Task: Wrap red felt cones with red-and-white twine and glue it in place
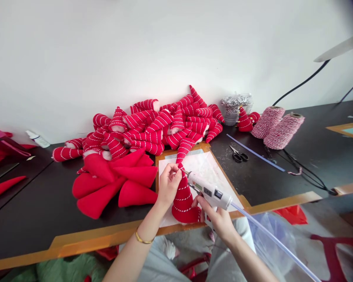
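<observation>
In front of me a red felt cone [184,201], wound with red-and-white twine, lies on a white paper sheet [202,166]. My left hand [169,184] is closed in a pinch near the cone's tip, seemingly on the twine there. A white hot glue gun [208,190] is gripped in my right hand [216,219], its nozzle touching or nearly touching the cone beside my left fingertips. A long clear glue stick [270,235] sticks out of the gun's back end. Just beyond the tip lies another twine-wrapped cone [184,149].
A heap of twine-wrapped cones [153,129] lies along the wall, with plain red cones [106,184] at left. Rightward are scissors [239,154], a loose glue stick [254,152], two twine spools [284,129], a plastic tub [235,109], a black cable [307,172] and a lamp [341,47].
</observation>
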`<state>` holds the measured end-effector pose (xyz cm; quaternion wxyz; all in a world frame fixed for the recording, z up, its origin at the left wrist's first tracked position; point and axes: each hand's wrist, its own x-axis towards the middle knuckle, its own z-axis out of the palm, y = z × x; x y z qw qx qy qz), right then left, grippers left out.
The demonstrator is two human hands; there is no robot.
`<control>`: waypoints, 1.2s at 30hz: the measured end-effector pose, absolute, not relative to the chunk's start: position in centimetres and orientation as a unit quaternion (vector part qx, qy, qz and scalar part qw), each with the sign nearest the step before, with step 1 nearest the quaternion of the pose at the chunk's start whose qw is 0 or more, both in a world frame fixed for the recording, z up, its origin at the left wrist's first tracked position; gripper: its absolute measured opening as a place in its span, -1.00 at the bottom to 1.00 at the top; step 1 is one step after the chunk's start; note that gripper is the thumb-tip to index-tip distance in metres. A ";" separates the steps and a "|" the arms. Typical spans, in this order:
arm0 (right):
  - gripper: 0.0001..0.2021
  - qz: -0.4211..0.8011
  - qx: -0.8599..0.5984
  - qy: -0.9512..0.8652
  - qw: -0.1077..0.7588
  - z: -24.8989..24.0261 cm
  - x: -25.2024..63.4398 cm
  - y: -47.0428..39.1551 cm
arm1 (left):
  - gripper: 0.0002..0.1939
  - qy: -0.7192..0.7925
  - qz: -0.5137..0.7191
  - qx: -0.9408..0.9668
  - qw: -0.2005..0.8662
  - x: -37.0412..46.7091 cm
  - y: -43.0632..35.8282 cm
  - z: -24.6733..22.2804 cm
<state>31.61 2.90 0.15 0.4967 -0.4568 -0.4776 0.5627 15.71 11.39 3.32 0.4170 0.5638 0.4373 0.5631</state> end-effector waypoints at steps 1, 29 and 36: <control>-0.48 0.563 -0.458 -0.476 0.497 0.2 31.6 2.9 | -0.82 0.439 0.562 0.562 0.419 15.7 11.4 3.3; -0.40 0.562 -0.470 -0.445 0.515 1.9 30.7 2.9 | -0.73 0.431 0.559 0.505 0.497 15.7 11.6 3.2; -0.37 0.565 -0.470 -0.446 0.511 1.9 30.7 2.9 | -0.73 0.437 0.555 0.502 0.499 15.7 11.6 3.3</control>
